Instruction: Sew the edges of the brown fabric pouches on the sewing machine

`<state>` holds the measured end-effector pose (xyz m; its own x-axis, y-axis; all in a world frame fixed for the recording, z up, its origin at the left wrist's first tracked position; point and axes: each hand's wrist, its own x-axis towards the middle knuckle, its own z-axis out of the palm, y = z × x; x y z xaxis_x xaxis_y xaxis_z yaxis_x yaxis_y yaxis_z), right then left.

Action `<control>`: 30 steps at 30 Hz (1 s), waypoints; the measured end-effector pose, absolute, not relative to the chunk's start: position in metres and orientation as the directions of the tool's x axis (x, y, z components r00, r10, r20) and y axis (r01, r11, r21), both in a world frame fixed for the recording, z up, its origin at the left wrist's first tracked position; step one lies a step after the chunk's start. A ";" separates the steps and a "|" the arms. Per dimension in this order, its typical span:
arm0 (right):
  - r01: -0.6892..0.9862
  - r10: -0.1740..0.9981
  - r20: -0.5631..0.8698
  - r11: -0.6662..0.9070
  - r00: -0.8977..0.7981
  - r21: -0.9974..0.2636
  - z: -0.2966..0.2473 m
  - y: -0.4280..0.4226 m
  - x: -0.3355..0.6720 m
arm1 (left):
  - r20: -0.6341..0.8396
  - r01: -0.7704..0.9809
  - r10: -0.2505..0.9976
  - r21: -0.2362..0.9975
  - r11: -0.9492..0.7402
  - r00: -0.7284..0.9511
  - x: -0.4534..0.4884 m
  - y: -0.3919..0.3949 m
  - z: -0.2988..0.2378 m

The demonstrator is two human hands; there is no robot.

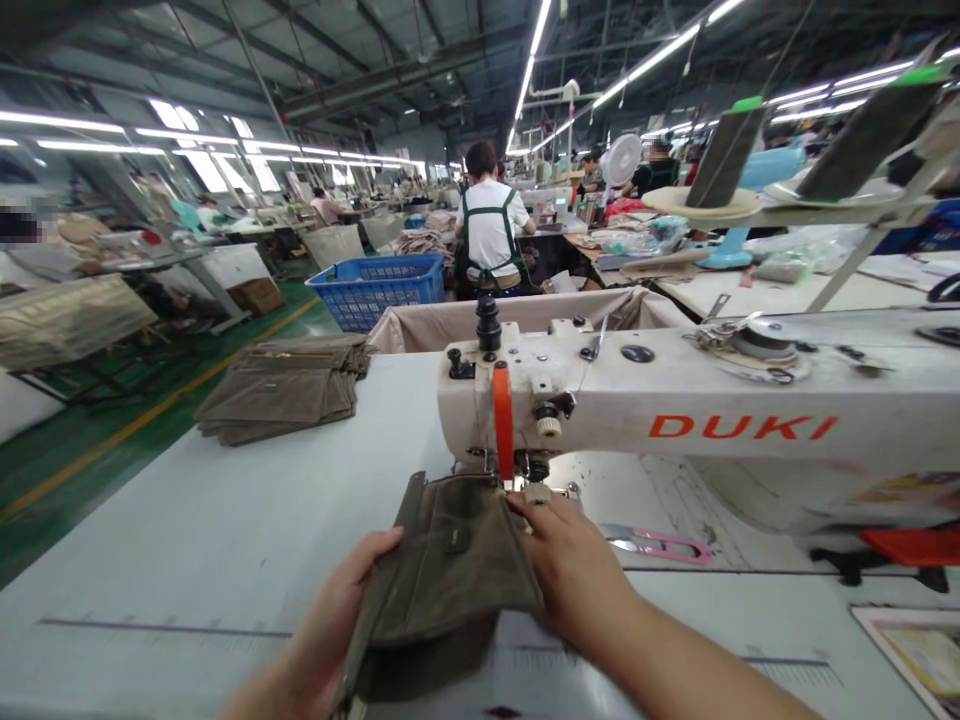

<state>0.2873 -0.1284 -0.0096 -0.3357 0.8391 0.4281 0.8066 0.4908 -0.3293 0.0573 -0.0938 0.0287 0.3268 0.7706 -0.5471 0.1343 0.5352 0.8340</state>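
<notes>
Between left hand [343, 592] and right hand [576, 555]: olive fabric panel [459, 575], touching both.

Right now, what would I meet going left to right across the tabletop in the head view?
Stack of brown fabric pieces, left hand, held brown piece, right hand, pink-handled snips.

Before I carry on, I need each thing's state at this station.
Flat brown fabric piece: held, far edge by machine head.
Left bare hand: gripping its left edge.
Right bare hand: on its right edge.
White sewing machine: running or stopped, unclear.
Pink-handled metal snips: lying loose.
Brown fabric stack: piled unevenly.
Dark thread cones: set on their stand.
</notes>
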 end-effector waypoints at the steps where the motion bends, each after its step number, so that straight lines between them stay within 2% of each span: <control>1: 0.799 0.834 0.415 0.508 -0.363 -0.321 -0.010 -0.129 0.287 | -0.585 0.185 0.723 0.808 0.560 0.367 0.049 -0.098 0.030; 3: 0.785 0.820 0.372 0.547 -0.435 -0.290 -0.010 -0.133 0.288 | -0.646 0.405 0.667 0.759 0.509 0.372 0.028 -0.102 0.034; 4: 0.778 0.810 0.353 0.567 -0.468 -0.270 -0.009 -0.136 0.287 | -0.625 0.547 0.711 0.736 0.398 0.323 0.016 -0.101 0.036; 5: 0.770 0.798 0.337 0.587 -0.499 -0.250 -0.008 -0.139 0.286 | -0.523 0.689 0.810 0.691 0.221 0.265 0.006 -0.099 0.039; 6: 0.763 0.789 0.324 0.602 -0.522 -0.235 -0.007 -0.144 0.285 | -0.338 0.785 0.908 0.619 0.017 0.247 0.000 -0.096 0.041; 7: 0.758 0.781 0.318 0.613 -0.537 -0.225 -0.007 -0.148 0.284 | -0.143 0.831 0.946 0.527 -0.175 0.290 -0.002 -0.094 0.044; 8: 0.751 0.774 0.320 0.622 -0.546 -0.221 -0.006 -0.153 0.282 | 0.016 0.829 0.925 0.439 -0.348 0.380 0.001 -0.091 0.045; 9: 0.748 0.769 0.332 0.626 -0.546 -0.220 -0.007 -0.157 0.280 | 0.108 0.782 0.861 0.375 -0.498 0.496 0.009 -0.089 0.046; 12: 0.758 0.768 0.389 0.614 -0.509 -0.222 -0.011 -0.167 0.274 | 0.106 0.548 0.591 0.273 -0.791 0.800 0.052 -0.084 0.041; 14: 0.769 0.779 0.404 0.595 -0.479 -0.235 -0.014 -0.171 0.272 | 0.069 0.445 0.466 0.204 -0.872 0.882 0.080 -0.077 0.036; 16: 0.761 0.795 0.391 0.584 -0.464 -0.284 -0.015 -0.172 0.272 | 0.045 0.398 0.411 0.171 -0.901 0.911 0.097 -0.068 0.033; 18: 0.736 0.810 0.379 0.574 -0.447 -0.359 -0.014 -0.170 0.273 | 0.029 0.375 0.388 0.195 -0.906 0.921 0.103 -0.058 0.035; 20: 0.741 0.847 0.353 0.523 -0.398 -0.420 -0.012 -0.166 0.273 | 0.009 0.364 0.380 0.270 -0.891 0.925 0.101 -0.050 0.039; 25: 0.834 0.929 0.249 0.358 -0.274 -0.420 -0.012 -0.158 0.270 | -0.047 0.402 0.431 0.460 -0.792 0.901 0.095 -0.040 0.044; 27: 0.841 0.935 0.233 0.344 -0.266 -0.418 -0.013 -0.158 0.270 | -0.064 0.376 0.392 0.458 -0.805 0.918 0.095 -0.038 0.040; 30: 0.846 0.941 0.222 0.329 -0.256 -0.420 -0.014 -0.159 0.271 | -0.053 0.309 0.312 0.364 -0.878 0.949 0.095 -0.038 0.034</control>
